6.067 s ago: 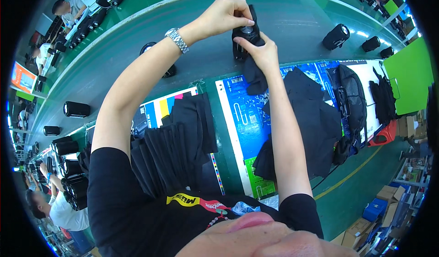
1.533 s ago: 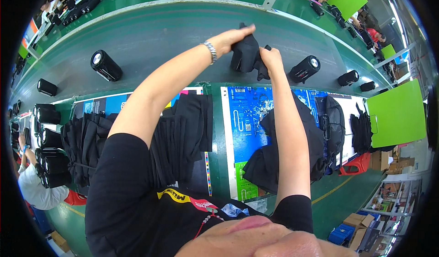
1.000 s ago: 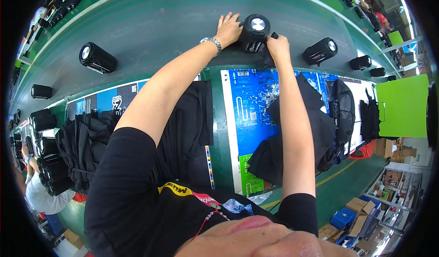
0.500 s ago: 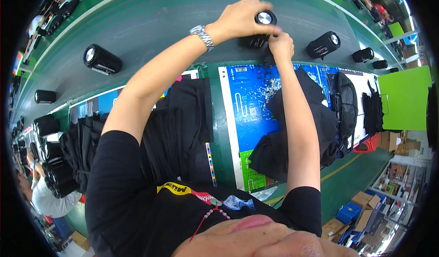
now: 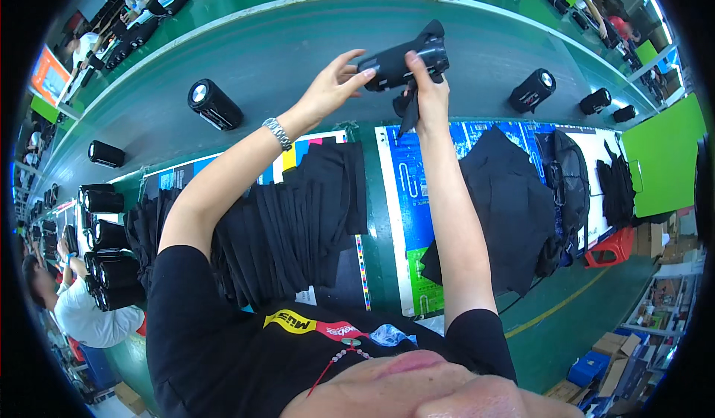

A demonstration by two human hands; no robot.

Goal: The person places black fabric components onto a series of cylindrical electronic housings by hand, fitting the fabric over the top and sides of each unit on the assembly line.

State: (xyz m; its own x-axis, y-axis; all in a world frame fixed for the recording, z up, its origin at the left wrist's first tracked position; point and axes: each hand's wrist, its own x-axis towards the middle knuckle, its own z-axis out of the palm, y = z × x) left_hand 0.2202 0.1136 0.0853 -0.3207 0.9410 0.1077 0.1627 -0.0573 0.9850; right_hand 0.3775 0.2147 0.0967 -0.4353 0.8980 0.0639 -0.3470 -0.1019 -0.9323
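A black cylindrical speaker (image 5: 387, 64) lies roughly level above the grey belt, with dark cloth-like flaps standing up at its right end and hanging below. Wrapped round its right part is my right hand (image 5: 430, 94), the thumb across its near side. At the other end my left hand (image 5: 335, 87) has its fingers apart, and its thumb tip is at the speaker's edge. Whether that thumb presses on it I cannot tell. Below my arms are a row of folded black cloth pieces (image 5: 279, 232) on the left and a loose pile of black cloth (image 5: 510, 209) on the right.
More black speakers stand or lie along the grey belt (image 5: 298, 34), one to the left (image 5: 214, 105) and one to the right (image 5: 532, 90). Several speakers (image 5: 112, 235) are stacked at the far left, near a person in white (image 5: 93, 314). A green panel (image 5: 666, 161) stands at right.
The held speaker has been tipped from upright to lying level and shifted left. My left hand has moved off its top to its left end; my right hand now grips its right part.
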